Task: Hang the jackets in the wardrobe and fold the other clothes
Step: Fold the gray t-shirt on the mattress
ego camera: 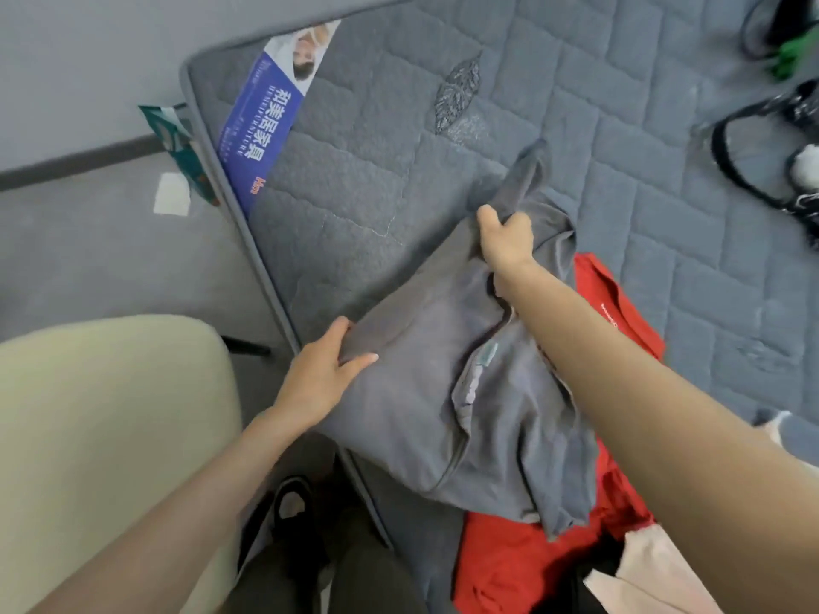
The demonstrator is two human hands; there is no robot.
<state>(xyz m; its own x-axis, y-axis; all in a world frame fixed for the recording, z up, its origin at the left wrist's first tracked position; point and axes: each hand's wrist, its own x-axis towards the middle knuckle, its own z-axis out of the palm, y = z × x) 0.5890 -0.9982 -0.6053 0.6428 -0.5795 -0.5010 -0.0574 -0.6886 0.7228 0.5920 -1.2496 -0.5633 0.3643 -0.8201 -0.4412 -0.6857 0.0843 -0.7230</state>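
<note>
Gripping a crumpled grey shirt [443, 383], both hands' fingers [354, 361] clutch its fabric.

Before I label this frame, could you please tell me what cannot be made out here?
Head view:
Red garment: mostly under the grey shirt; type unclear.
Pink cloth: cut off by bottom edge.
Dark items, upper right: blurred, cut by right edge.
Wardrobe: outside the frame.
</note>
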